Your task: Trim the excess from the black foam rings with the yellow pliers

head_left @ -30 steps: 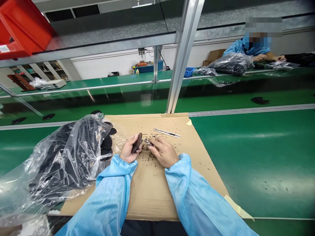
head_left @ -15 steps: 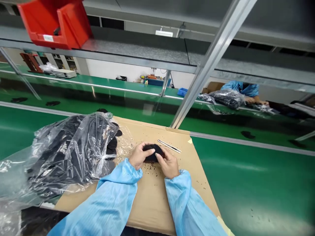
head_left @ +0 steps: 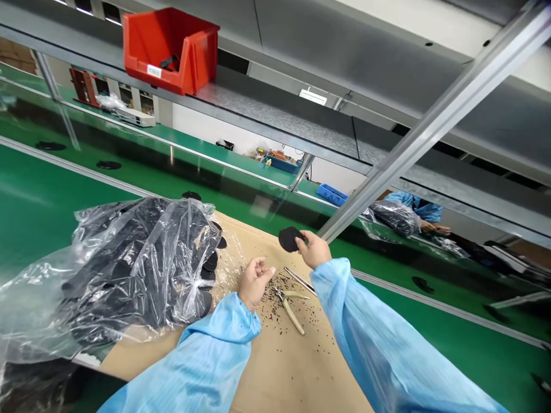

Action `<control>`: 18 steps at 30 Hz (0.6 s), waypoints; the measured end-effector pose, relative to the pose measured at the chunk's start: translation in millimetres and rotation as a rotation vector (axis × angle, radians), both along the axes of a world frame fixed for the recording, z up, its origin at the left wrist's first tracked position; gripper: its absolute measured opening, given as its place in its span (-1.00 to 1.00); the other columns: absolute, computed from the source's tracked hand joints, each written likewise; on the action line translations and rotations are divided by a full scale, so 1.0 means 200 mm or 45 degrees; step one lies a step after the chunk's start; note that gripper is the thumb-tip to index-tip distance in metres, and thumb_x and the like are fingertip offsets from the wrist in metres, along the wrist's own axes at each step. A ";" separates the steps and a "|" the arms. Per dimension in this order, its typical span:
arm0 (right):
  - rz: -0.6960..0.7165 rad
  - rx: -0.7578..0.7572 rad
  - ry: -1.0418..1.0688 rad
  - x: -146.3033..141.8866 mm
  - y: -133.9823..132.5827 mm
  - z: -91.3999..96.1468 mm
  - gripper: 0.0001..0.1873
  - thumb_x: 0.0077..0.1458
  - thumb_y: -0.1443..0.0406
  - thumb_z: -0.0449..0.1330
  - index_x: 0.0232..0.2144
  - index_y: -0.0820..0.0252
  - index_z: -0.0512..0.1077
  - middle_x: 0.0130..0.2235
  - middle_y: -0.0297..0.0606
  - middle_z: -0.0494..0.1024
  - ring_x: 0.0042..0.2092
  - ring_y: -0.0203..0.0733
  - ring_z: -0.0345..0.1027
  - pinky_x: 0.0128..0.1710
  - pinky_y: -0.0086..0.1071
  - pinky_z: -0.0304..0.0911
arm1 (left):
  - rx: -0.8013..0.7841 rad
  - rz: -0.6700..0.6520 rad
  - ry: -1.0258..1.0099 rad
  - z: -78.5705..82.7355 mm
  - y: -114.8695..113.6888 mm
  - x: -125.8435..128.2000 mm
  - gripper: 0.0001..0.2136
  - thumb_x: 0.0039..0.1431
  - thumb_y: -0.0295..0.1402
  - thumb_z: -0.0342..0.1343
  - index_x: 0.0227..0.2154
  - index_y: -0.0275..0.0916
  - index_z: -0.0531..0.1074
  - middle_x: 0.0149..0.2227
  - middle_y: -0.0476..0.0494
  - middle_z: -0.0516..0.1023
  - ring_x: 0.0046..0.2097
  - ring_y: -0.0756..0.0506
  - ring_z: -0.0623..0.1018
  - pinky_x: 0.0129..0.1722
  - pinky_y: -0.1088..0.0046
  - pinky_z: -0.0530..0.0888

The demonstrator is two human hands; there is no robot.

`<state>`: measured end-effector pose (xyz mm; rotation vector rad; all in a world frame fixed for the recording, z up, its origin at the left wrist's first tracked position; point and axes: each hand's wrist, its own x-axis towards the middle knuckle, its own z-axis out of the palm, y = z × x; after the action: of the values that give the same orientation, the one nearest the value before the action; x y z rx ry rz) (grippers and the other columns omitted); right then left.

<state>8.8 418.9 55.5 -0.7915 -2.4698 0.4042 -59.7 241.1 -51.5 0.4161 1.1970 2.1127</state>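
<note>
Right hand [head_left: 314,250] pinching black round pad [head_left: 289,238] aloft, left hand [head_left: 255,281] loosely curled, empty, near pliers [head_left: 289,304] on cardboard [head_left: 267,355]

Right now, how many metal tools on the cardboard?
2. Pliers lie by the left hand; a thin metal tool lies just beyond them. The bag may hide others.

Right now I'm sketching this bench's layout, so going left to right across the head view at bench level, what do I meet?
Clear plastic bag of black parts → left hand → black disc → right hand pinching it → co-worker's bagged black parts.
</note>
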 end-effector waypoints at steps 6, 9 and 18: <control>-0.161 0.264 -0.103 -0.19 0.19 0.02 -0.58 0.17 0.40 0.18 0.08 0.40 0.32 0.00 0.08 0.33 -0.09 0.04 0.34 -0.15 -0.26 0.26 | -0.060 -0.049 -0.019 0.00 0.00 -0.01 -0.58 -0.05 -0.26 0.33 -0.14 -0.29 0.38 -0.22 -0.17 0.47 -0.21 -0.07 0.47 -0.21 0.45 0.40; -0.135 0.211 -0.146 -0.19 0.12 -0.11 -0.57 0.06 0.45 0.24 0.02 0.40 0.37 -0.03 0.10 0.35 -0.11 0.09 0.36 -0.12 -0.18 0.30 | -0.053 -0.065 -0.042 0.00 0.01 0.00 -0.59 -0.07 -0.28 0.34 -0.16 -0.29 0.38 -0.21 -0.16 0.46 -0.26 -0.04 0.47 -0.26 0.47 0.39; 0.175 0.028 -0.048 0.09 -0.42 -0.35 -0.74 0.12 0.39 0.05 -0.17 0.26 0.47 -0.15 -0.14 0.47 -0.13 -0.08 0.38 -0.09 -0.23 0.33 | 0.011 -0.197 -0.055 0.07 -0.02 0.02 -0.63 -0.06 -0.26 0.33 -0.23 -0.34 0.39 -0.23 -0.18 0.47 -0.23 -0.04 0.47 -0.24 0.49 0.41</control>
<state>26.0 335.8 -14.7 -0.6278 -2.5680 0.4140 -56.2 236.5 -38.3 0.4497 1.0957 1.9849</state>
